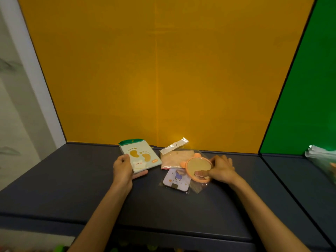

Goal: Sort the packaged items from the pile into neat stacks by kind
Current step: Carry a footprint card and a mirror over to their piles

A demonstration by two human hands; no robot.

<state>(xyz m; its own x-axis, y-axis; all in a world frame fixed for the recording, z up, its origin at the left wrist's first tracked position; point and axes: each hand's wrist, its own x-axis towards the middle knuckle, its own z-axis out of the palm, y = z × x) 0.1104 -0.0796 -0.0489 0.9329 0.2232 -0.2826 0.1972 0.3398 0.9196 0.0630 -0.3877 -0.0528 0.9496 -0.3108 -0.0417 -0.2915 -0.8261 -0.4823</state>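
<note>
Nearest the person, the purple card (177, 179) in its clear sleeve lies flat on the dark mat (91, 188), just below and left of the right hand's grip and partly tucked under the mirror's rim. The right hand (221, 170) pinches the round orange mirror (197, 167), thumb laid across its face and fingers curled behind the far edge, so the mirror sits tilted over the pile. Just beyond that grip, touching the mirror's upper left rim, lies the beige pouch (172, 157) with its clear hang tab pointing away.

To the left, well apart from the pile, the left hand (123, 168) holds the green footprint pack (141, 157), thumb on its near corner and fingers underneath, the pack raised slightly off the mat with its green header farthest from the grip.

To do this step well, I would lift the mirror straight up before carrying it aside, since its loose plastic wrap overlaps the card and could drag it along. The footprint pack wants setting down flat and square to start a clean stack, with room left beside it for the other kinds. A heap of clear bags (321, 157) sits far off to the right.
</note>
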